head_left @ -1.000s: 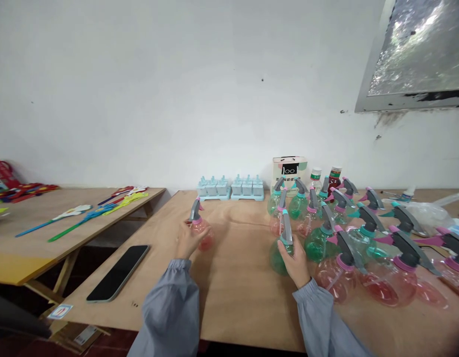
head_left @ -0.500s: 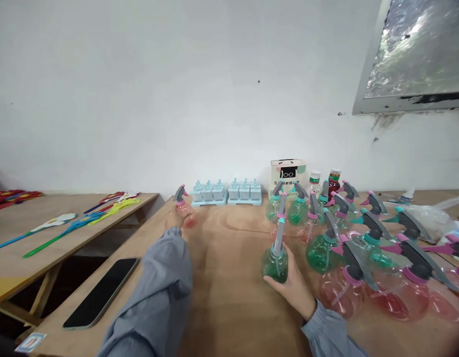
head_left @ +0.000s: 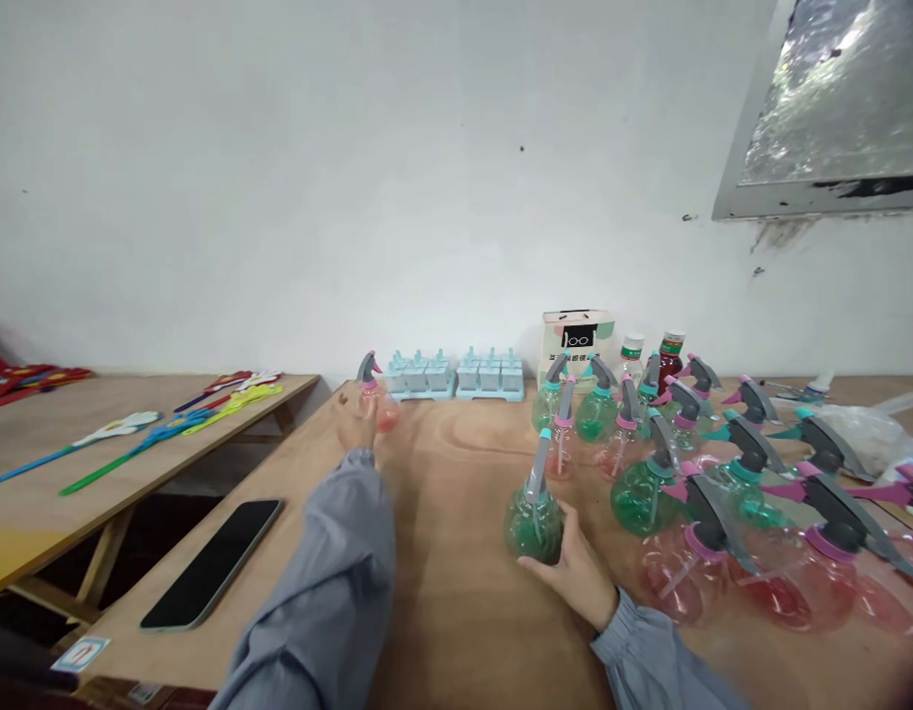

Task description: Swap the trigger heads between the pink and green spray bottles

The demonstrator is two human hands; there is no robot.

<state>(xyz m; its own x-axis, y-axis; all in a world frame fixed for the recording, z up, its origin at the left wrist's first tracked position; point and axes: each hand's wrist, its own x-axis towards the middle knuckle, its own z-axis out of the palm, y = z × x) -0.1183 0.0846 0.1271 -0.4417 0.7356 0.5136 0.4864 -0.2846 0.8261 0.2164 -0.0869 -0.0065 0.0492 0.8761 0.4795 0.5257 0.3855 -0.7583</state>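
Note:
My right hand (head_left: 579,572) is closed round a clear green spray bottle (head_left: 533,528) with a grey trigger head and a turquoise nozzle, held upright. At the table's far left corner stands a pink spray bottle (head_left: 385,410) with a grey and pink head. Just left of it is my left hand (head_left: 357,426), slightly blurred, its fingers apart and no longer wrapped round the bottle. On the right, several more spray bottles stand grouped, among them a green one (head_left: 644,496) and a pink one (head_left: 678,577).
Light-blue popsicle moulds (head_left: 421,377) line the wall side, beside a printed carton (head_left: 577,340) and a dark red bottle (head_left: 670,357). A phone (head_left: 214,564) lies near the left table edge. Flower-ended sticks (head_left: 142,446) lie on another table (head_left: 28,513) across a gap.
My left hand has loosened from the pink spray bottle and its fingers have spread beside it. My right hand has brought the green spray bottle slightly left. The view has shifted a little.

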